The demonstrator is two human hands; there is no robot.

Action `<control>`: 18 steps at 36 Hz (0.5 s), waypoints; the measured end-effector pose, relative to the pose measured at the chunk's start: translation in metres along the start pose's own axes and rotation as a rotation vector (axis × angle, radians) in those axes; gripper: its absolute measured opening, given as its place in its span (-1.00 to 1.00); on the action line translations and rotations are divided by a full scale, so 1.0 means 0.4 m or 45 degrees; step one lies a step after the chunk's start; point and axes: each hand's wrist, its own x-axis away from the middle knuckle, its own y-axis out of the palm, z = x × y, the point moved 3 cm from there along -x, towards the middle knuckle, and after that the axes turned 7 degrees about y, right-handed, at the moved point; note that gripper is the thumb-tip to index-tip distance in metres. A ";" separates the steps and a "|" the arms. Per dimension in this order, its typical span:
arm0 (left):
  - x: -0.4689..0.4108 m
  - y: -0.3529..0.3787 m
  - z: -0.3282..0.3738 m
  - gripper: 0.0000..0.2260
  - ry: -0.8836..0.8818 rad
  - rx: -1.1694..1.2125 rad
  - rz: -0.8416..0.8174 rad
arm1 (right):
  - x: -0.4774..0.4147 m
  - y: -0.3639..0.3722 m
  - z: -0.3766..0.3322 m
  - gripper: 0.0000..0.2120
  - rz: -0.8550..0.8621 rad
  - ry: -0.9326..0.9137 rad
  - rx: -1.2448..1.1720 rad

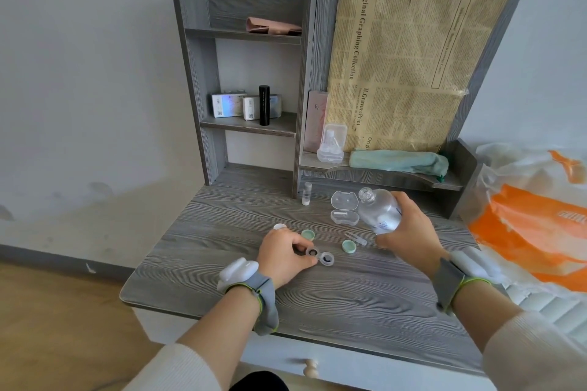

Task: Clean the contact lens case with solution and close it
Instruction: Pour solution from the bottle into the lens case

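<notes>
A clear two-well contact lens case [320, 256] lies open on the grey wooden desk [349, 295]. My left hand [282, 255] pinches its left well between thumb and fingers. Two green screw caps lie off the case: one [307, 234] just behind my left hand, the other [349, 246] to the right. My right hand [409, 228] grips a clear solution bottle [379, 211], uncapped and tilted with its nozzle pointing up and left. The bottle's white cap [280, 227] lies behind my left hand.
Small tweezers [355, 238] lie beside the right green cap. An open clear cat-shaped box [344, 208] and a small vial [306, 194] stand further back. The desk hutch carries boxes, a black tube, a green cloth [398, 161] and a newspaper sheet. An orange bag [533, 216] sits right.
</notes>
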 end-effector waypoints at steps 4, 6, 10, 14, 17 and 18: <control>-0.007 -0.002 -0.001 -0.70 -0.046 -0.029 -0.054 | 0.000 0.001 -0.003 -0.35 -0.009 0.003 -0.008; -0.017 -0.011 0.010 -0.74 -0.075 0.003 -0.029 | 0.000 0.001 -0.005 -0.34 -0.010 0.003 -0.010; -0.049 -0.056 0.035 -0.92 -0.120 -0.005 0.166 | 0.000 0.002 -0.006 -0.33 -0.025 0.010 -0.014; -0.074 -0.088 0.010 -0.66 -0.153 -0.271 0.092 | 0.000 0.002 -0.006 -0.33 -0.037 0.012 -0.017; -0.076 -0.084 -0.030 -0.41 -0.269 -0.418 -0.112 | -0.001 0.001 -0.006 -0.33 -0.041 0.012 -0.019; -0.074 -0.080 -0.039 -0.40 -0.295 -0.432 -0.134 | -0.001 0.001 -0.006 -0.33 -0.041 0.014 -0.017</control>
